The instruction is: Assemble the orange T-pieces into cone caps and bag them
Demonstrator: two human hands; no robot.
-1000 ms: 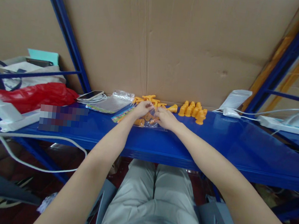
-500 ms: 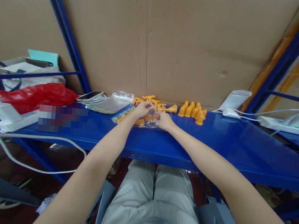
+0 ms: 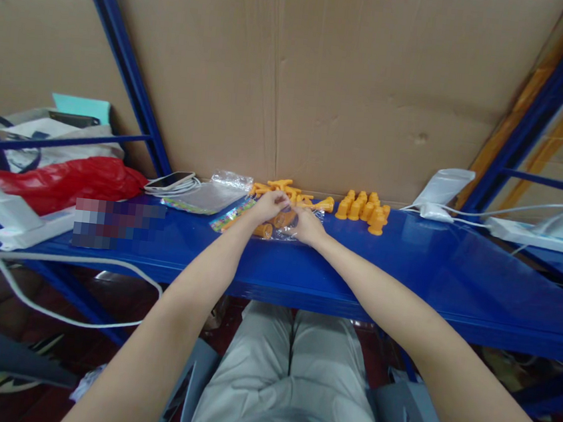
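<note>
A clear plastic bag (image 3: 275,235) with a colourful printed strip (image 3: 228,218) lies on the blue shelf. Inside it show several orange cup-shaped pieces (image 3: 262,230). My left hand (image 3: 268,205) is closed, fingertips pinched on the bag's upper edge. Just to its right, my right hand (image 3: 308,226) grips the same bag from the other side, its fingertips close to those of the left. Behind both hands lies a heap of orange plastic pieces (image 3: 280,185). An orange trumpet-shaped piece (image 3: 326,205) rests beyond my right hand.
Orange cups (image 3: 355,209) stand in rows to the right. Left of the bag lie another clear bag (image 3: 205,196) and a phone (image 3: 174,180) with a cable. A red plastic bag (image 3: 73,179) and a power strip (image 3: 38,229) sit farther left. Cardboard (image 3: 349,90) closes off the back.
My right hand's fingers have shifted slightly up and left, nearer the left fingertips. The left hand stays almost in place, and the bag's film has moved a little.
</note>
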